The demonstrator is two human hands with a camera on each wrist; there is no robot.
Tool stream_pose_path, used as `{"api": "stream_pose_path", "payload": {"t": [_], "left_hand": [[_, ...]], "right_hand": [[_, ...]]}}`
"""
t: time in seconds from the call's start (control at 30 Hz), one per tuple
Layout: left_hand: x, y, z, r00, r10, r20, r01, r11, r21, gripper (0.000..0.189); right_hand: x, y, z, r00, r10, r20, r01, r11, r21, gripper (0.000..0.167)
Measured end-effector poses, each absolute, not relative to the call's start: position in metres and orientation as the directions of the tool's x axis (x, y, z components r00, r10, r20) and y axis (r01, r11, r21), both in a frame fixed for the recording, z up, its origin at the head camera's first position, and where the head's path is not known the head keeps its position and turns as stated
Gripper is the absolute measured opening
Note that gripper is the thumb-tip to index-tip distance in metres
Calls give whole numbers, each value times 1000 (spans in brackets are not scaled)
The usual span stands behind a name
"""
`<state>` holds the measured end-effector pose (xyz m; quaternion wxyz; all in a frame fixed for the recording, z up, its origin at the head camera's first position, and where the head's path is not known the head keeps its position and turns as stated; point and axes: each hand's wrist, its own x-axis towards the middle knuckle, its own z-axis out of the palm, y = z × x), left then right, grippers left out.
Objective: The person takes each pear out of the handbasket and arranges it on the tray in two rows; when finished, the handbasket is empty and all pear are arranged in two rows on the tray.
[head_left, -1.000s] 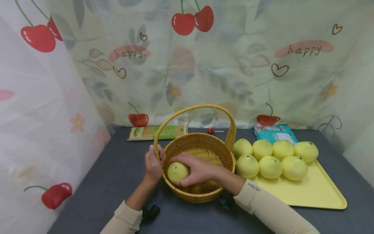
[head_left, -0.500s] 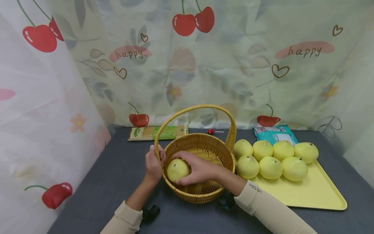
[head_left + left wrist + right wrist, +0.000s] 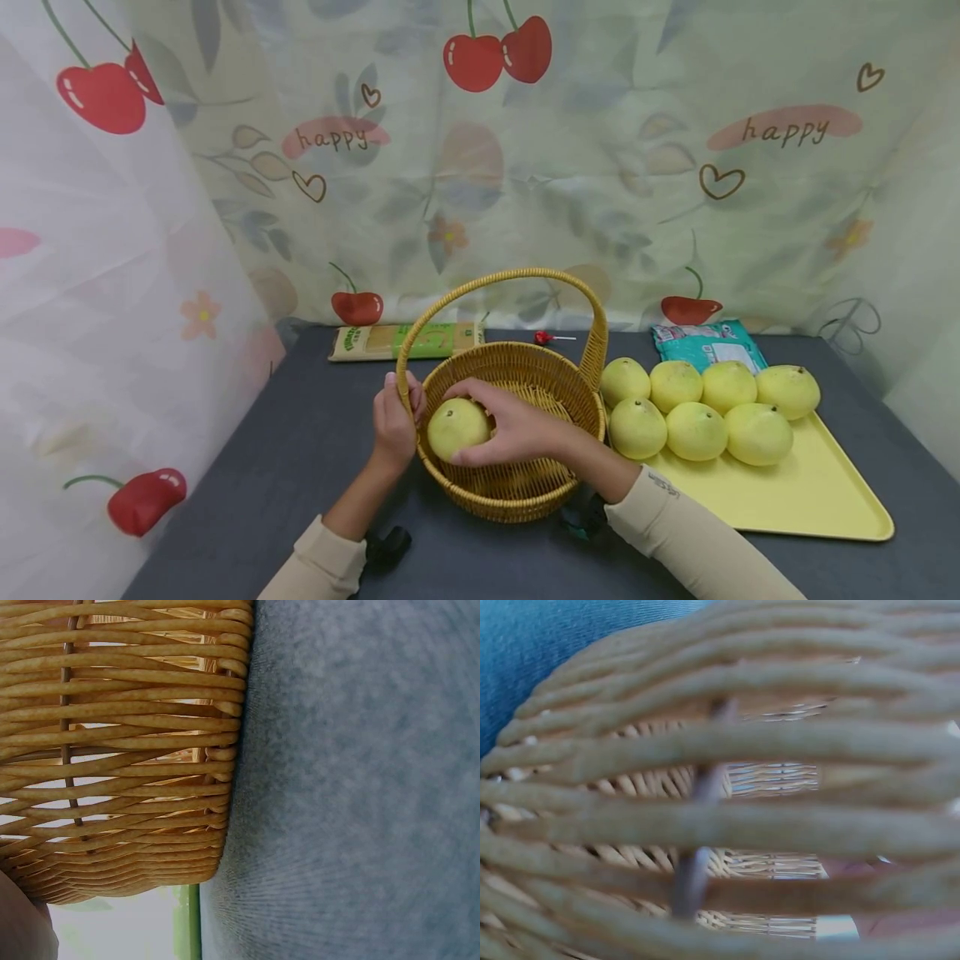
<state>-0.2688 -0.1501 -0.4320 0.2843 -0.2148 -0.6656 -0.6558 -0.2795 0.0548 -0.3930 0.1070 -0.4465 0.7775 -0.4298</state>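
A round yellow-green fruit point(image 3: 458, 430) is at the left side of the wicker basket point(image 3: 517, 510), inside its rim. My right hand point(image 3: 510, 423) holds it from the right, thumb in front and fingers behind. My left hand point(image 3: 395, 417) grips the foot of the basket handle point(image 3: 501, 277), at the left rim. The woven wall point(image 3: 120, 772) fills much of the left wrist view, beside the dark cloth. Through blurred wicker strands point(image 3: 780, 825) the right wrist view shows the basket's inside; the fruit cannot be made out there.
Right of the basket, several similar fruits point(image 3: 696, 431) stand in two rows on a yellow tray point(image 3: 817, 500). Behind are a teal packet point(image 3: 708, 343), a red lollipop point(image 3: 542, 337) and a long green-and-tan packet point(image 3: 408, 341). A printed curtain point(image 3: 525, 208) hangs behind the table.
My right hand and the fruit have risen slightly within the basket. My left hand keeps its grip on the handle, and the basket stays in place.
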Motion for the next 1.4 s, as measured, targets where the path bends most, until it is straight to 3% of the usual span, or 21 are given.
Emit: {"api": "stream_pose_path", "payload": {"t": [1.07, 1.4], "left_hand": [[-269, -151, -433, -747, -80, 660, 659, 41, 751, 59], [-269, -151, -433, -749, -76, 659, 659, 23, 752, 61]], "right_hand": [[-259, 92, -383, -623, -750, 221, -549, 218, -807, 70], [-253, 109, -383, -620, -725, 300, -589, 177, -788, 69]]}}
